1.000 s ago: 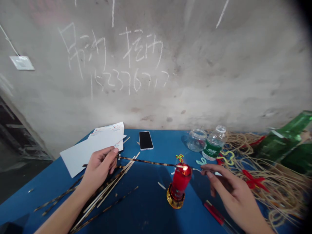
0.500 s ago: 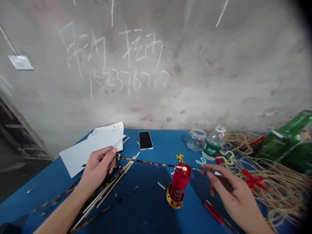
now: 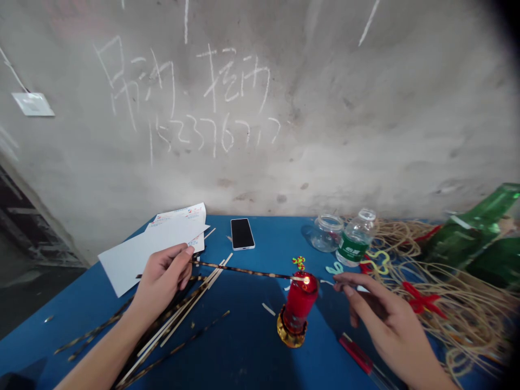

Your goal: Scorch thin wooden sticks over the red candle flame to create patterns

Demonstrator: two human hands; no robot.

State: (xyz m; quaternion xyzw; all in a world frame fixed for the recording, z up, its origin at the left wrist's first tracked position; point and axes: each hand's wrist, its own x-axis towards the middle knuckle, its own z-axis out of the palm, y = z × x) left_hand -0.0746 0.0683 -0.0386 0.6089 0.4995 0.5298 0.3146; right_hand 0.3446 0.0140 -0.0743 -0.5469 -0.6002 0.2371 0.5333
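One cane [image 3: 244, 273] — in left fingers [image 3: 182, 258], at flame [image 3: 306, 280]

Head view turned slightly right; mottled stick [image 3: 244, 272] sits slightly left in frame.

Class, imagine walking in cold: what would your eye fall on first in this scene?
The lit red candle in its gold holder stands mid-way across the blue table, with a mottled stick held across its flame by the left hand. Above, white chalk writing marks the concrete wall. At far right, green glass bottles rise beyond a tangle of pale strands.
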